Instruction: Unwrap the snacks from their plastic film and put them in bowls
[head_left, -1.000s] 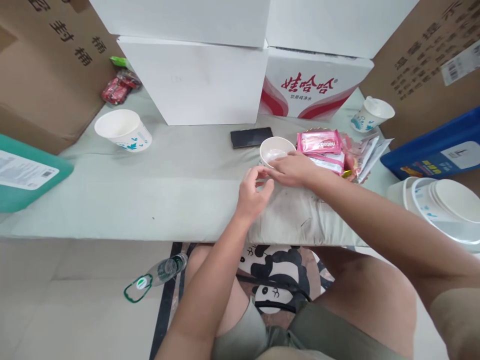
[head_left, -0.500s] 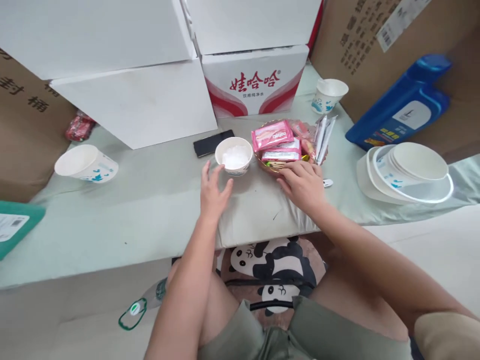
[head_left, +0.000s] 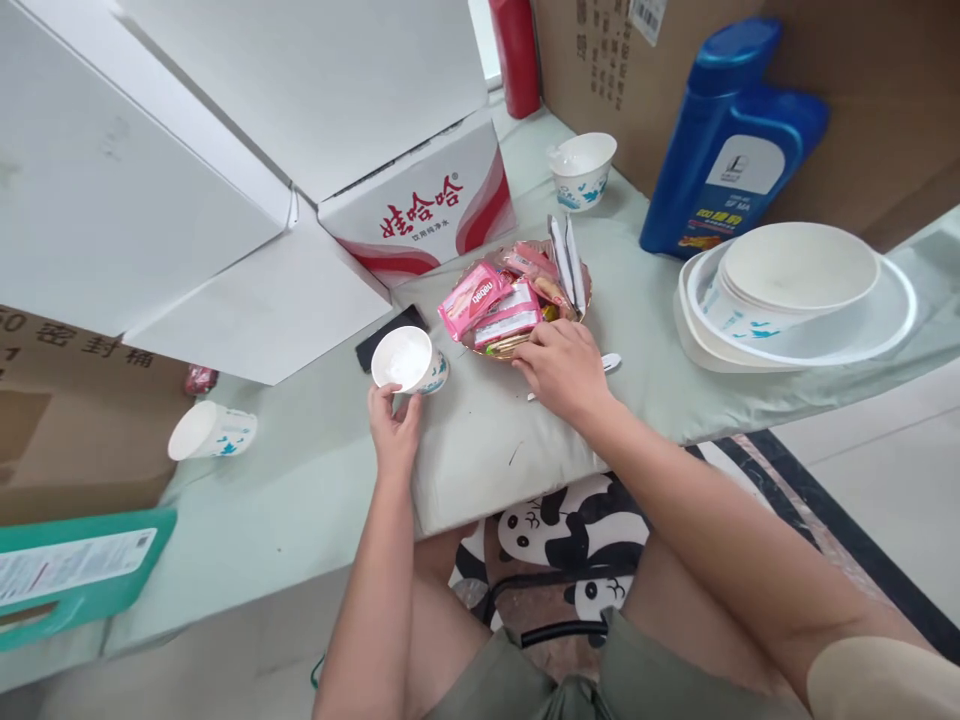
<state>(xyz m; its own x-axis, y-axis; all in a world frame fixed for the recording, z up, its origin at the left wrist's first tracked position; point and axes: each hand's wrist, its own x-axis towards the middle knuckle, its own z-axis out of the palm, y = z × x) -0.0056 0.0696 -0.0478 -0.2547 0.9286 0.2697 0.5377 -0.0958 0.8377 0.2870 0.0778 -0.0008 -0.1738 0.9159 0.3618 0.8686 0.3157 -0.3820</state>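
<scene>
My left hand [head_left: 394, 430] is at the near side of a white paper bowl [head_left: 436, 371], fingers and thumb closed on its wall near the rim. Something white and translucent, which I cannot make out, is inside the bowl. Over the near edge of a round snack basket [head_left: 474, 352] lies my right hand [head_left: 564, 368], fingers bent and pressed to the rim, their tips partly hidden. Pink wafer packets [head_left: 474, 298] and other wrapped snacks fill the basket. A small white object [head_left: 611, 362] shows beside my right wrist.
Behind the bowl lies a black phone [head_left: 381, 338]. Another paper bowl [head_left: 589, 180] is at the back, and one [head_left: 217, 432] lies left. Stacked bowls in a white tub [head_left: 847, 350] stand right, beside a blue bottle [head_left: 720, 150]. White cartons [head_left: 420, 215] wall the back.
My left hand has moved from open beside the paper bowl to closed on it. My right hand stays at the basket's edge. The whole view has turned and shifted.
</scene>
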